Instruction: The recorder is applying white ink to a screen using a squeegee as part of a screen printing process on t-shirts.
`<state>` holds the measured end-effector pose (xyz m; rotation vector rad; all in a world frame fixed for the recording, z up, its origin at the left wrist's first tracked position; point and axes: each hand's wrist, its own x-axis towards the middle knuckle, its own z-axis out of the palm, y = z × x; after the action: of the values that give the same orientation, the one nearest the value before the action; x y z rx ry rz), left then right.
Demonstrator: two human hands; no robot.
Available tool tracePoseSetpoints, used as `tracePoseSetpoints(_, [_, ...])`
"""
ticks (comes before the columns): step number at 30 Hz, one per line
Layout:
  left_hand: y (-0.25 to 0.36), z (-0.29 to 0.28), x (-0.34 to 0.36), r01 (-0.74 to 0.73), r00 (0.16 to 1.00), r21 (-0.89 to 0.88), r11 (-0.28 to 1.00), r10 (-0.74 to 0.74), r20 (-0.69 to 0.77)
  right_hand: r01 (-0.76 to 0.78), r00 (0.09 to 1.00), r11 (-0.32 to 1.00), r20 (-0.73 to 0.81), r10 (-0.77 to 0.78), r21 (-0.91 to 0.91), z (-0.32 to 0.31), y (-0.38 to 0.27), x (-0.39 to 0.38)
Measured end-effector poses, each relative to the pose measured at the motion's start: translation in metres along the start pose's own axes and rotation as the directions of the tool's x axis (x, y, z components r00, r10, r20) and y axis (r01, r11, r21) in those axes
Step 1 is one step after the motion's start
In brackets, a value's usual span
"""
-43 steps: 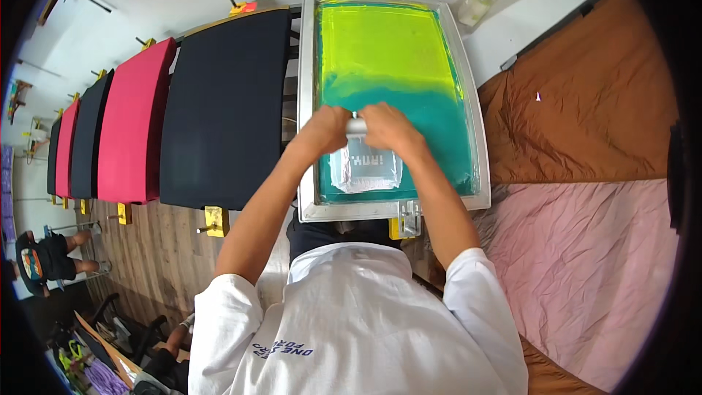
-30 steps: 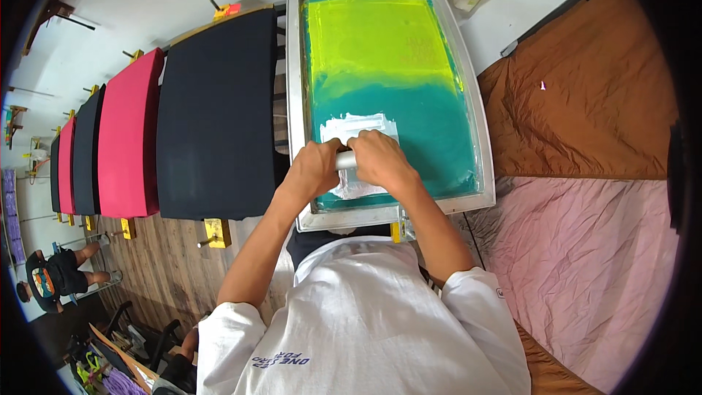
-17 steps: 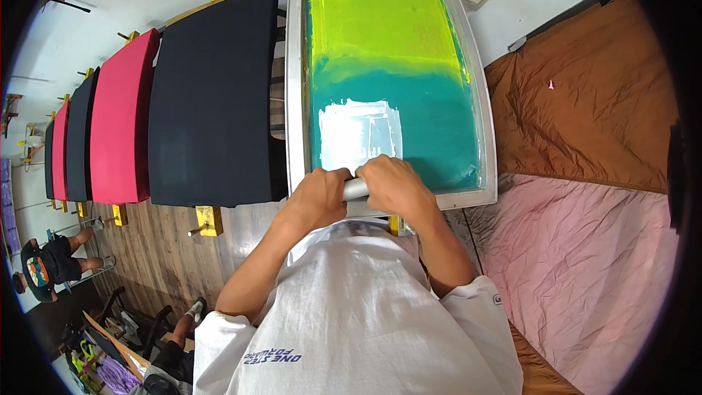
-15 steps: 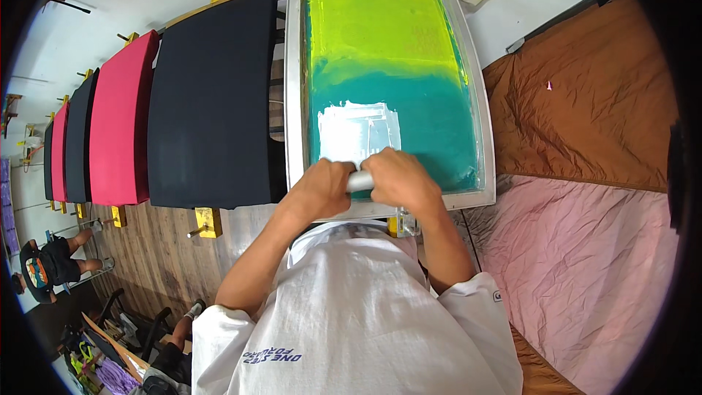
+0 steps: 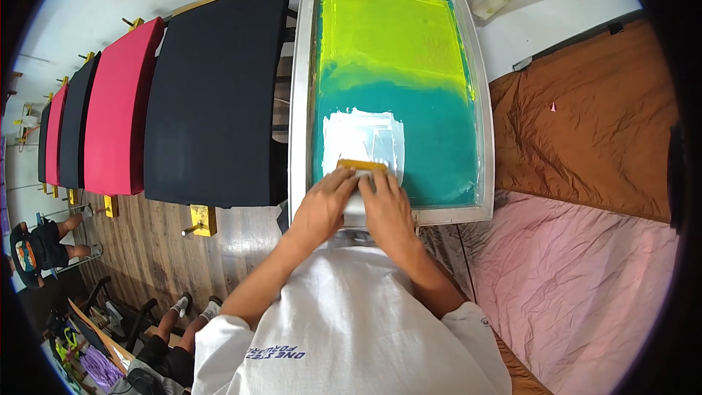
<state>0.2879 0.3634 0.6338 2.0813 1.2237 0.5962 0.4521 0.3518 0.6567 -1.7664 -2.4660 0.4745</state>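
Observation:
A screen-printing frame (image 5: 485,153) with pale edges lies in front of me. Its mesh is lime green at the far end and teal (image 5: 442,139) at the near end. White ink (image 5: 344,135) covers a patch at the near left of the mesh. A squeegee (image 5: 362,165) with a yellow edge and a pale handle rests on the near part of that patch. My left hand (image 5: 324,206) grips its left side, fingers over the handle. My right hand (image 5: 387,211) is closed on the right side, close to the left one. Both palms are hidden.
To the left, a row of boards carries black fabric (image 5: 216,102) and pink fabric (image 5: 121,110). Brown sheeting (image 5: 578,124) and pink sheeting (image 5: 578,271) lie to the right. Other people (image 5: 55,241) are at the lower left, over a wooden floor (image 5: 153,241).
The squeegee has tilted, so its yellow edge now shows beyond my fingers. Both hands have shifted slightly toward me, and their fingers now point forward over the handle.

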Motion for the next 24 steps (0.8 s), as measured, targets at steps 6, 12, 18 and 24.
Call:
tracePoseSetpoints(6, [0.018, -0.017, 0.016, 0.105, 0.994, -0.028, 0.994, -0.105, 0.015, -0.003, 0.997, 0.985, 0.079, -0.011, 0.174, -0.033, 0.013, 0.022])
tracePoseSetpoints(12, [-0.002, -0.023, 0.073, 0.201, 0.979, 0.029, 0.979, -0.202, 0.041, -0.011, 0.984, 0.999, 0.18, 0.003, 0.043, -0.04, 0.04, 0.079])
tracePoseSetpoints(18, [0.018, 0.008, 0.023, 0.129, 0.992, 0.064, 0.99, -0.128, -0.018, 0.037, 0.998, 0.984, 0.04, -0.045, 0.172, -0.021, 0.035, 0.021])
tracePoseSetpoints(24, [0.04, -0.008, 0.009, 0.124, 0.991, 0.008, 0.992, -0.125, 0.054, -0.035, 0.981, 0.972, 0.194, -0.011, 0.231, -0.034, 0.029, -0.001])
